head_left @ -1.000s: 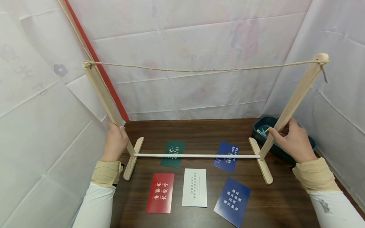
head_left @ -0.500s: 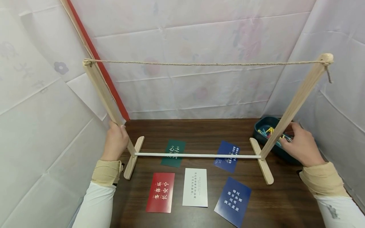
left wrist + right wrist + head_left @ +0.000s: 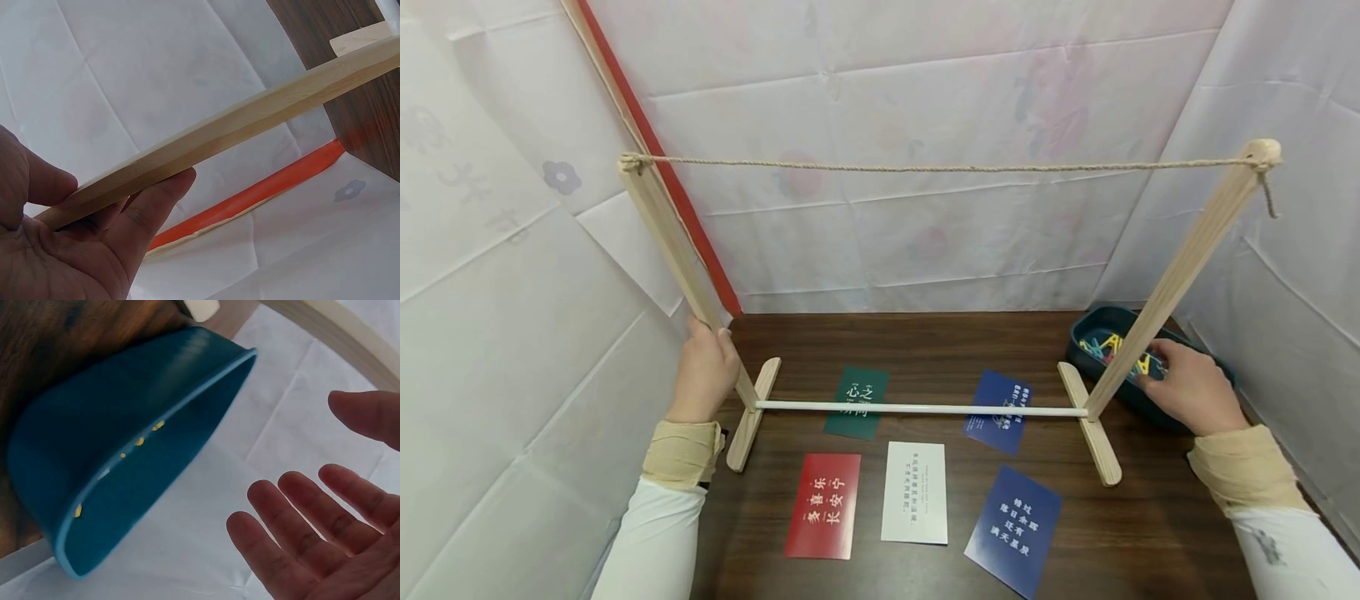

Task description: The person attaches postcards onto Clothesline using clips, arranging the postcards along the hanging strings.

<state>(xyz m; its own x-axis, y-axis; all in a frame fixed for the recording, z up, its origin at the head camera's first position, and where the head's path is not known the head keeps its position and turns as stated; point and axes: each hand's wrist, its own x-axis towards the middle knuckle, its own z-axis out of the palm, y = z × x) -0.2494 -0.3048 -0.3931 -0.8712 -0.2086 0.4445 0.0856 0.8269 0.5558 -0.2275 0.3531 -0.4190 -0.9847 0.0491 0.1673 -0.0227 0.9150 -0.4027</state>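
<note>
A wooden rack has a left post (image 3: pixel 664 229) and a right post (image 3: pixel 1187 258), with a cord (image 3: pixel 925 169) strung taut between their tops and a white rod (image 3: pixel 917 408) near their feet. My left hand (image 3: pixel 703 372) grips the left post partway up; in the left wrist view, thumb and fingers lie on either side of it. Behind the right post stands a dark teal basket (image 3: pixel 119 400) of small coloured clothespins (image 3: pixel 1110 342). Over the basket is my right hand (image 3: pixel 1201 392). Its fingers are spread and hold nothing in the right wrist view (image 3: pixel 312 544).
Several printed cards lie on the dark wooden table (image 3: pixel 925 337): a green card (image 3: pixel 855 422), a red card (image 3: pixel 823 507), a white card (image 3: pixel 914 492) and two blue ones. White cloth (image 3: pixel 925 250) hangs behind and at both sides, with a red strip at the left.
My right hand has let go of the right post and moved right, over the basket. The post's top shifted slightly right and the cord sags less. My left hand stays put.
</note>
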